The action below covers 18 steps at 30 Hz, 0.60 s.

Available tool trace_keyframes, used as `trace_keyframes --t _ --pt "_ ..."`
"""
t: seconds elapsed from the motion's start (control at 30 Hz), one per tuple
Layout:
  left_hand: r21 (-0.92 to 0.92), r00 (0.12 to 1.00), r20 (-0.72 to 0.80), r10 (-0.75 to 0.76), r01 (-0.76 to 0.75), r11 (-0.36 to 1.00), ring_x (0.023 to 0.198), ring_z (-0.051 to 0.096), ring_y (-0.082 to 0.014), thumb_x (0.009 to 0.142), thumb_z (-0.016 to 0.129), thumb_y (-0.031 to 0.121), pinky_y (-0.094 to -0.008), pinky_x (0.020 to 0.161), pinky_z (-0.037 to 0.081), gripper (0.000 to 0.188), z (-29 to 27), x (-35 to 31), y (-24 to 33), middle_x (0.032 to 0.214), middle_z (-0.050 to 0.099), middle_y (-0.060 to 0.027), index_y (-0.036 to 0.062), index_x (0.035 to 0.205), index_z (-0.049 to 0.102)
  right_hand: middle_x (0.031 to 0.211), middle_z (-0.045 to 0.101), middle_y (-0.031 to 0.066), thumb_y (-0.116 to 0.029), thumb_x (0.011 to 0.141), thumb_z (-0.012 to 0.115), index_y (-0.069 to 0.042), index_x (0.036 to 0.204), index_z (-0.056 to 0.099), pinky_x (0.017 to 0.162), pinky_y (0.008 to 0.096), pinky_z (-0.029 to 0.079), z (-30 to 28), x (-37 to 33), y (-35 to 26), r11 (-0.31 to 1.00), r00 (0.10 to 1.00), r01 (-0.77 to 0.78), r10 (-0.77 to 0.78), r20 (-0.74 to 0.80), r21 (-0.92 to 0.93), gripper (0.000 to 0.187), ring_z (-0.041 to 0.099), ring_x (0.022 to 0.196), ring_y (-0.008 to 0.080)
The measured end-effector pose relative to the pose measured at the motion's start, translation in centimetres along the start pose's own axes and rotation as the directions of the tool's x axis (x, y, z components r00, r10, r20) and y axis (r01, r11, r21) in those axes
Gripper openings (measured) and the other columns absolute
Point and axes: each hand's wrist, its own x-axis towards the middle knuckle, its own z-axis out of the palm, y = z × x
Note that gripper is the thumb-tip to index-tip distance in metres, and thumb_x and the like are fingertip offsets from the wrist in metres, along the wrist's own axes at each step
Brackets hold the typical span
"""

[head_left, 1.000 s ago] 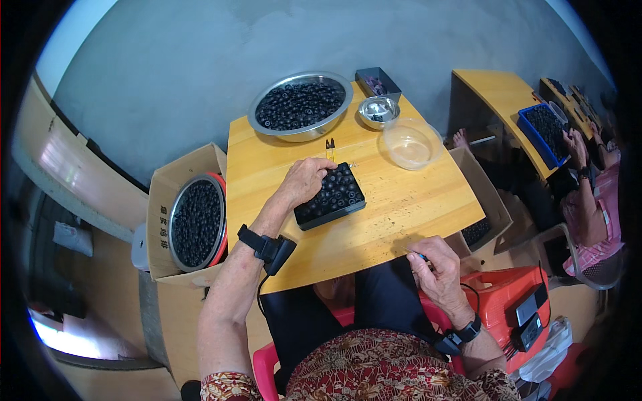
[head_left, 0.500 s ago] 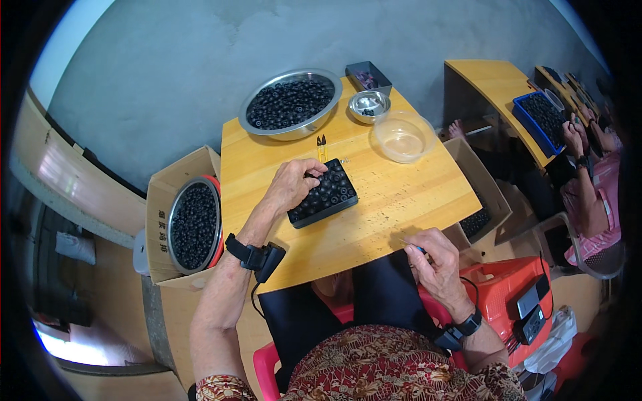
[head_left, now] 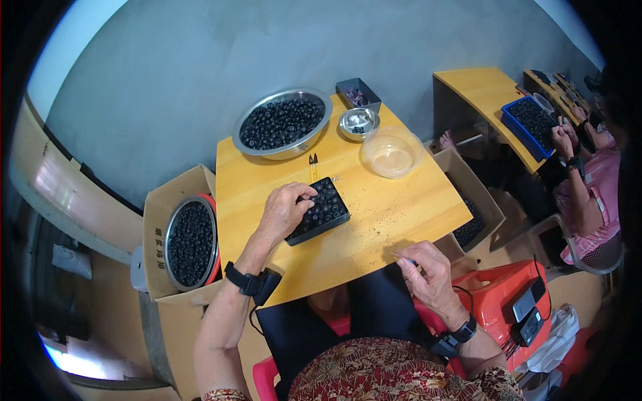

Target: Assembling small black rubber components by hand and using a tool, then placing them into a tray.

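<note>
My left hand [head_left: 286, 208] rests over a small black rectangular tray [head_left: 319, 231] on the wooden table. Its fingers are curled together among the small black round pieces [head_left: 329, 206] in the tray; what they pinch is hidden. Over the table's near right edge, my right hand [head_left: 429, 275] is closed around a thin pointed tool [head_left: 405, 259] with a bit of blue on it. The tool's tip points left, away from the tray. Just behind the tray lie small yellow-handled snips [head_left: 314, 171], blades pointing away from me.
Behind stand a large steel bowl [head_left: 309, 142] of black pieces, a small steel bowl [head_left: 348, 128], a clear plastic bowl [head_left: 394, 162] and a dark box [head_left: 376, 105]. Cardboard boxes [head_left: 155, 267] flank the table. Right, a red stool [head_left: 485, 284] holds devices; another person works beside a blue tray [head_left: 513, 127].
The whole view has shifted, so the table sits slightly lower and further left in the picture. Both hands keep nearly the same places and grips.
</note>
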Motion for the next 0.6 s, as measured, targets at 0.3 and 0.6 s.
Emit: trace_keyframes --t 0.3,0.6 --pt "-0.861 0.947 0.168 -0.273 0.276 0.427 0.091 0.066 -0.0166 0.087 0.062 -0.001 -0.0269 0.083 0.052 0.021 0.2 -3.7 3.9 0.095 0.068 -0.0093 -0.0001 0.108 0.061 0.083 0.063 0.0107 -0.007 0.087 0.065 0.004 0.094 0.066 0.068 0.0289 0.046 -0.4 0.4 -0.7 0.936 0.978 -0.208 0.208 0.032 0.285 0.014 0.059 0.074 0.0185" --pt "-0.936 0.945 0.27 -0.185 0.303 0.177 0.095 0.066 -0.0199 0.087 0.063 -0.001 -0.0332 0.092 0.052 0.019 2.5 -8.2 9.2 0.103 0.066 -0.0115 0.0001 0.105 0.059 0.093 0.064 0.009 -0.003 0.084 0.068 0.001 0.106 0.067 0.072 0.0256 0.047 -0.5 3.4 -4.6 0.908 0.992 -0.124 0.109 0.062 0.401 0.022 0.059 0.08 0.014"
